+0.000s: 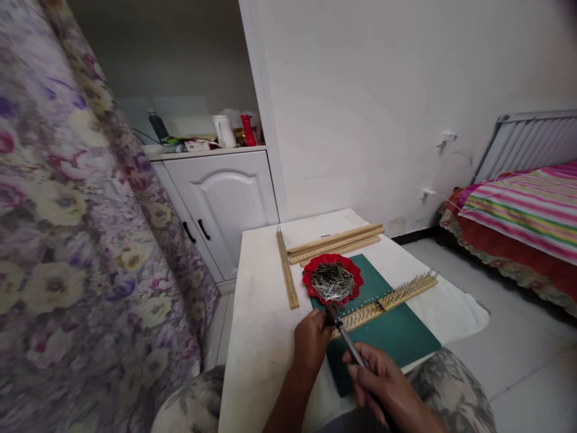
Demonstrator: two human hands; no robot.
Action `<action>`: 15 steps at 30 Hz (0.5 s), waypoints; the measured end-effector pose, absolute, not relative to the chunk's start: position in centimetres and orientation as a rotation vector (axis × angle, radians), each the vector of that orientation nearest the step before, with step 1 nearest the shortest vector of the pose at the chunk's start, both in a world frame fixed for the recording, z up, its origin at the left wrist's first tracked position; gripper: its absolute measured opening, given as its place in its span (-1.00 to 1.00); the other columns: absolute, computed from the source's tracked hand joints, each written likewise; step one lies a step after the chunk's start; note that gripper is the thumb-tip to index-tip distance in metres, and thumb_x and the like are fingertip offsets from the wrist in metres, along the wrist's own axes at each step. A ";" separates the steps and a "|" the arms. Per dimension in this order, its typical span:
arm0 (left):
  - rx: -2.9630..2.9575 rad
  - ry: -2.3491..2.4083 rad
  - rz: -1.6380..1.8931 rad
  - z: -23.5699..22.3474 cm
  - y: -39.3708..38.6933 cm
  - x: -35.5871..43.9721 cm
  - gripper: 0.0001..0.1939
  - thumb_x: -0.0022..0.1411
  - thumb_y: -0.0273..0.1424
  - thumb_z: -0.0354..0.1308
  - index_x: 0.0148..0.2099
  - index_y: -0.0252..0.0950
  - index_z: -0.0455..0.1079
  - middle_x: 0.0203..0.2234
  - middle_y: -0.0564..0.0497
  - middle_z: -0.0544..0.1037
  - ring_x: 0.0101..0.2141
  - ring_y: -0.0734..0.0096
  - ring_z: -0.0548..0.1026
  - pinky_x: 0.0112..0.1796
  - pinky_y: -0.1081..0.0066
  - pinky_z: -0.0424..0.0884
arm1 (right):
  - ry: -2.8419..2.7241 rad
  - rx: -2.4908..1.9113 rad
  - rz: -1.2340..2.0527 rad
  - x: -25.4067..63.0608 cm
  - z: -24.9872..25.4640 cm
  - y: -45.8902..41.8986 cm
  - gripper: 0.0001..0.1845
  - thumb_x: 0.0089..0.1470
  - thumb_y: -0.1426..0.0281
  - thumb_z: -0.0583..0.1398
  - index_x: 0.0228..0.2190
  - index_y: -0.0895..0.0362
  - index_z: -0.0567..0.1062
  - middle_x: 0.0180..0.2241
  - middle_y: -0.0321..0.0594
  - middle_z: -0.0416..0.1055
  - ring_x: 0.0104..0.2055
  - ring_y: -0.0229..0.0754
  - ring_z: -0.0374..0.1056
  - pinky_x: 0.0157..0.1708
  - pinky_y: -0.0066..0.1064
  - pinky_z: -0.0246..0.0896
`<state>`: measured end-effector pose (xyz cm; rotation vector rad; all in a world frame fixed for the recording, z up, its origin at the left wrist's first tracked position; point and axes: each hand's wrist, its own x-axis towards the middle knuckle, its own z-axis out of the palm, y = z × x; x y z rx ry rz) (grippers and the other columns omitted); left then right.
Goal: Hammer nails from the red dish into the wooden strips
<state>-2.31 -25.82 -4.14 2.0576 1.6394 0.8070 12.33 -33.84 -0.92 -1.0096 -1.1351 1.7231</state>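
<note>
My right hand point(376, 374) is wrapped round the handle of a hammer point(347, 340), whose dark head is over the near left end of a wooden strip point(391, 305). Rows of upright nails point(410, 287) stand along that strip. Close beside the hammer head, my left hand point(311, 337) is closed at the strip's left end; whatever its fingers pinch is hidden. The strip lies across a green board point(376, 344). Just beyond my hands, a red scalloped bowl point(308, 281) holds a heap of loose nails point(332, 280).
More wooden strips point(336, 240) lie together at the back of the white table point(256, 337), and a single strip point(287, 270) lies left of the bowl. A white cabinet point(229, 198) stands behind, a floral curtain point(58, 258) hangs left, and a bed point(523, 204) is at right.
</note>
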 end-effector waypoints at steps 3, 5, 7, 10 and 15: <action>2.067 1.646 0.810 -4.2 -25.8 -2.3 -0.92 0.06 -0.48 0.04 -0.41 -0.27 0.36 -0.50 0.11 0.39 -0.42 0.49 0.36 -0.43 0.55 0.12 | -1.159 -1.011 1.715 12.5 -1.1 -33.8 -0.67 -0.02 0.16 0.15 -0.34 0.16 0.28 -0.79 -0.52 0.30 -0.90 -0.50 -0.10 -0.90 -0.67 -0.29; 2.072 1.643 0.809 -4.2 -25.8 -2.3 -0.92 0.06 -0.48 0.04 -0.41 -0.27 0.35 -0.50 0.11 0.38 -0.43 0.49 0.35 -0.43 0.55 0.11 | -1.175 -1.008 1.717 12.5 -1.2 -33.8 -0.68 -0.01 0.16 0.14 -0.33 0.16 0.27 -0.78 -0.51 0.31 -0.90 -0.50 -0.09 -0.90 -0.67 -0.28; 2.072 1.638 0.812 -4.2 -25.8 -2.3 -0.91 0.06 -0.50 0.03 -0.39 -0.27 0.35 -0.50 0.11 0.38 -0.43 0.50 0.35 -0.43 0.55 0.12 | -1.187 -1.016 1.722 12.4 -1.2 -33.8 -0.68 -0.01 0.16 0.14 -0.34 0.16 0.27 -0.79 -0.52 0.30 -0.90 -0.50 -0.09 -0.90 -0.66 -0.28; 2.073 1.634 0.827 -4.3 -25.8 -2.3 -0.92 0.05 -0.49 0.02 -0.43 -0.27 0.33 -0.51 0.11 0.36 -0.45 0.51 0.33 -0.43 0.55 0.12 | -1.191 -1.031 1.729 12.7 -0.9 -34.3 -0.67 -0.02 0.15 0.14 -0.33 0.14 0.26 -0.78 -0.53 0.29 -0.89 -0.50 -0.10 -0.89 -0.65 -0.29; 2.063 1.534 0.885 -4.3 -25.9 -2.7 -0.93 0.03 -0.47 0.05 -0.45 -0.28 0.35 -0.51 0.10 0.33 -0.43 0.50 0.33 -0.41 0.53 0.15 | -1.139 -1.071 1.701 14.6 -1.0 -36.1 -0.61 -0.07 0.09 0.17 -0.34 0.13 0.28 -0.78 -0.51 0.25 -0.84 -0.49 -0.12 -0.82 -0.63 -0.36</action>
